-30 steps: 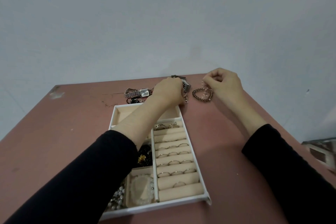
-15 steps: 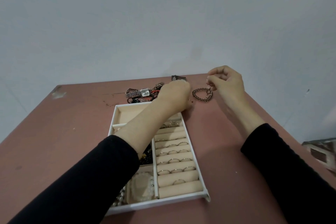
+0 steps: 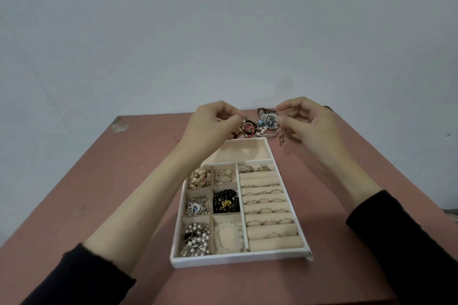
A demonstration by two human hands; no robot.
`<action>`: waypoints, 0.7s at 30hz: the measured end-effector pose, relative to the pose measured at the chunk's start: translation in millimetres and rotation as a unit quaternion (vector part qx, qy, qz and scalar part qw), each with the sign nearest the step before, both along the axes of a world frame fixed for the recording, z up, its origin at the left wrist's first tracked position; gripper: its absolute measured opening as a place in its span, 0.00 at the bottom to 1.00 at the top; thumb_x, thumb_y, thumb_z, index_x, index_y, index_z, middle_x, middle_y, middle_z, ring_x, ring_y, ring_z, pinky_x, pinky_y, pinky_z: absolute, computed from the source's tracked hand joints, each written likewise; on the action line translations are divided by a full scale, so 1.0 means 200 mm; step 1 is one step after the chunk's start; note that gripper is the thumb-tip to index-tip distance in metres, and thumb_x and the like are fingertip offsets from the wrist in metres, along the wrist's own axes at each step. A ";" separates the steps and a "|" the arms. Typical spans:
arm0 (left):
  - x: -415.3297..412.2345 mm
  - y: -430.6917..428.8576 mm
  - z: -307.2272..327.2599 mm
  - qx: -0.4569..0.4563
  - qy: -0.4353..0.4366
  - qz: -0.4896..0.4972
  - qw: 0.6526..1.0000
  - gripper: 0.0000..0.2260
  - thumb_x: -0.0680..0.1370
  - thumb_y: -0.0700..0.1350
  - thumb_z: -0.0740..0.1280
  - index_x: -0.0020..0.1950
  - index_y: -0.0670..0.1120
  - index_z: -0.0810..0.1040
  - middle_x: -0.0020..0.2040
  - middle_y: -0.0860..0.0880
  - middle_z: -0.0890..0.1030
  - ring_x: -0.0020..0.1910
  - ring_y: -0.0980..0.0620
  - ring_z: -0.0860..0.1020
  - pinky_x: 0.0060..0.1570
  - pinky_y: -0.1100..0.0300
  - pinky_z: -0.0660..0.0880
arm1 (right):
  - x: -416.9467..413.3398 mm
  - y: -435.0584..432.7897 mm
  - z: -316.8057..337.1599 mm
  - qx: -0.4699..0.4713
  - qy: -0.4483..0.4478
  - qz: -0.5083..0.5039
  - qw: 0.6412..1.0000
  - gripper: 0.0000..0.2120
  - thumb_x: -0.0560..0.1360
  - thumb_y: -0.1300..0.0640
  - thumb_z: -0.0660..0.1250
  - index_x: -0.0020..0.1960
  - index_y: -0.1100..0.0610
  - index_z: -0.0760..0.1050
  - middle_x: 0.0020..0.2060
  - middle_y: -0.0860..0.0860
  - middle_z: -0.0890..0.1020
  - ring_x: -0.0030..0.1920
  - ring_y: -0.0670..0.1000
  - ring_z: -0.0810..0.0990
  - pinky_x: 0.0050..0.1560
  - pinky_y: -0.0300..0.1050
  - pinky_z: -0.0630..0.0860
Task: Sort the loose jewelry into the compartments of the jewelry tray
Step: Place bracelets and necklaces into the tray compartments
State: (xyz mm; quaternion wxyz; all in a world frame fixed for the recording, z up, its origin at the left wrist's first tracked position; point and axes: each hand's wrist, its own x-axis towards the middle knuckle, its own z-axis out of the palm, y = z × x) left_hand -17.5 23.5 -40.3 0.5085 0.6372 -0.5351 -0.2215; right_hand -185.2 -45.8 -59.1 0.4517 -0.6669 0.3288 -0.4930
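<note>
While the loose jewelry (image 3: 247,129) is lying in a heap on the table (image 3: 99,181) just beyond the far edge of the tray (image 3: 238,259), the left hand (image 3: 213,122) is hovering at the heap's left side with fingertips narrowly pinched; what they are holding cannot be told. The right hand (image 3: 309,126) is hovering just right of the watch (image 3: 270,121), thumb and forefinger nearly meeting, with a blurred chain (image 3: 282,140) beneath; hold unclear. Rings (image 3: 267,205) are lining the tray's right rolls; black beads (image 3: 225,202) and pearl beads (image 3: 195,235) are filling the left compartments.
</note>
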 end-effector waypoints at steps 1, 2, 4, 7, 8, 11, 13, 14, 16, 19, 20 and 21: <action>0.02 0.05 0.00 -0.002 0.016 -0.002 1.000 0.05 0.74 0.39 0.65 0.42 0.47 0.79 0.36 0.50 0.78 0.38 0.51 0.79 0.50 0.53 0.79 | 0.01 0.05 0.01 0.000 -0.005 0.017 1.000 0.07 0.72 0.68 0.67 0.48 0.60 0.78 0.36 0.55 0.78 0.33 0.50 0.76 0.36 0.42 0.76; 0.03 0.10 -0.01 -0.003 0.036 -0.008 0.999 0.05 0.75 0.39 0.65 0.43 0.46 0.79 0.37 0.48 0.78 0.39 0.50 0.79 0.50 0.55 0.80 | 0.02 0.10 0.02 -0.002 -0.009 0.034 0.999 0.07 0.72 0.69 0.67 0.48 0.60 0.78 0.37 0.55 0.78 0.34 0.49 0.77 0.37 0.41 0.76; 0.04 0.18 -0.02 -0.004 0.079 -0.022 0.997 0.04 0.76 0.38 0.65 0.46 0.44 0.79 0.42 0.42 0.80 0.43 0.47 0.81 0.46 0.59 0.80 | 0.04 0.19 0.03 -0.001 -0.017 0.076 0.997 0.08 0.72 0.70 0.67 0.49 0.61 0.78 0.35 0.54 0.78 0.34 0.50 0.77 0.38 0.40 0.77; 0.04 0.30 -0.04 -0.005 0.125 -0.028 0.992 0.03 0.76 0.37 0.65 0.47 0.41 0.78 0.42 0.42 0.81 0.41 0.49 0.83 0.40 0.63 0.79 | 0.07 0.31 0.03 0.007 -0.002 0.133 0.991 0.09 0.72 0.69 0.68 0.49 0.60 0.79 0.35 0.53 0.79 0.35 0.50 0.79 0.38 0.42 0.78; 0.04 0.33 -0.05 -0.004 0.130 -0.032 0.991 0.04 0.76 0.36 0.65 0.48 0.41 0.78 0.42 0.42 0.80 0.39 0.50 0.83 0.39 0.64 0.79 | 0.07 0.35 0.03 0.008 0.007 0.151 0.988 0.09 0.71 0.69 0.68 0.49 0.60 0.79 0.36 0.54 0.79 0.35 0.50 0.79 0.39 0.42 0.78; 0.04 0.41 -0.07 0.004 0.118 -0.048 0.992 0.04 0.76 0.35 0.65 0.49 0.39 0.78 0.42 0.42 0.80 0.35 0.55 0.81 0.38 0.66 0.77 | 0.07 0.44 0.04 0.011 0.045 0.217 0.975 0.11 0.71 0.71 0.67 0.48 0.59 0.78 0.37 0.54 0.79 0.35 0.51 0.79 0.39 0.42 0.79; 0.04 0.44 -0.07 0.010 0.113 -0.050 0.992 0.04 0.75 0.34 0.65 0.48 0.39 0.78 0.40 0.44 0.79 0.31 0.59 0.79 0.35 0.69 0.75 | 0.07 0.47 0.04 0.021 0.085 0.261 0.961 0.11 0.71 0.73 0.66 0.48 0.61 0.78 0.37 0.55 0.79 0.35 0.51 0.78 0.39 0.43 0.80; 0.05 0.46 -0.08 0.013 0.111 -0.049 0.992 0.04 0.75 0.34 0.65 0.47 0.40 0.78 0.39 0.45 0.78 0.30 0.60 0.78 0.34 0.69 0.74 | 0.07 0.48 0.04 0.025 0.109 0.276 0.955 0.11 0.71 0.74 0.66 0.48 0.61 0.78 0.37 0.55 0.79 0.35 0.51 0.78 0.39 0.44 0.80; 0.05 0.48 -0.08 0.019 0.113 -0.047 0.992 0.04 0.75 0.35 0.66 0.46 0.42 0.79 0.38 0.47 0.78 0.31 0.59 0.78 0.35 0.68 0.75 | 0.08 0.51 0.01 0.017 0.155 0.284 0.946 0.10 0.71 0.74 0.67 0.45 0.62 0.78 0.36 0.54 0.78 0.34 0.51 0.78 0.37 0.44 0.80; 0.06 0.50 -0.09 0.026 0.124 -0.050 0.991 0.03 0.75 0.35 0.66 0.47 0.41 0.78 0.38 0.48 0.78 0.31 0.59 0.79 0.35 0.69 0.75 | 0.10 0.55 -0.02 -0.004 0.199 0.269 0.942 0.12 0.70 0.74 0.67 0.42 0.58 0.78 0.35 0.51 0.78 0.32 0.47 0.77 0.36 0.39 0.77; 0.07 0.50 -0.08 0.028 0.123 -0.051 0.991 0.03 0.75 0.35 0.66 0.47 0.41 0.78 0.39 0.48 0.77 0.30 0.59 0.79 0.36 0.69 0.75 | 0.11 0.56 -0.03 -0.024 0.215 0.262 0.940 0.13 0.69 0.74 0.68 0.41 0.56 0.78 0.34 0.49 0.79 0.32 0.45 0.77 0.36 0.37 0.76; 0.07 0.51 -0.08 0.030 0.120 -0.053 0.991 0.03 0.75 0.35 0.66 0.47 0.41 0.78 0.39 0.48 0.78 0.30 0.59 0.79 0.36 0.68 0.76 | 0.11 0.56 -0.04 -0.049 0.234 0.255 0.937 0.14 0.69 0.73 0.68 0.41 0.53 0.78 0.34 0.47 0.79 0.33 0.44 0.77 0.36 0.34 0.75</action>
